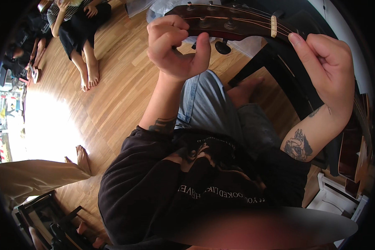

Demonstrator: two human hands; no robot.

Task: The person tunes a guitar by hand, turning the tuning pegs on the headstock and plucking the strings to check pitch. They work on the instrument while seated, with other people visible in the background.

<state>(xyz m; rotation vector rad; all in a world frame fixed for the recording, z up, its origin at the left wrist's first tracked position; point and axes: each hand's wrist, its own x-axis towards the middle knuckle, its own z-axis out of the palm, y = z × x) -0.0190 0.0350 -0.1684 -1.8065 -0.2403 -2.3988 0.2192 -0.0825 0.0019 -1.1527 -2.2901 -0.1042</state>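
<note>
A dark guitar headstock (254,28) lies across the top of the view, with metal posts, thin strings and a pale nut (273,26). At its left end, my left hand (174,46) is closed, its fingers curled over the edge and its thumb held away from them. Dark tuning knobs show partly behind that hand; what its fingers grip is hidden. One black tuning knob (223,47) stands free to the right of my left thumb. Just past the nut, my right hand (327,62) pinches a guitar string between thumb and curled fingers.
A person in dark trousers (75,35) sits on the wooden floor (125,79) at upper left. Another person's tan trouser leg (41,177) reaches in from the left. A black stand or furniture frame (279,68) is beyond my knees. A white stool (335,193) stands at lower right.
</note>
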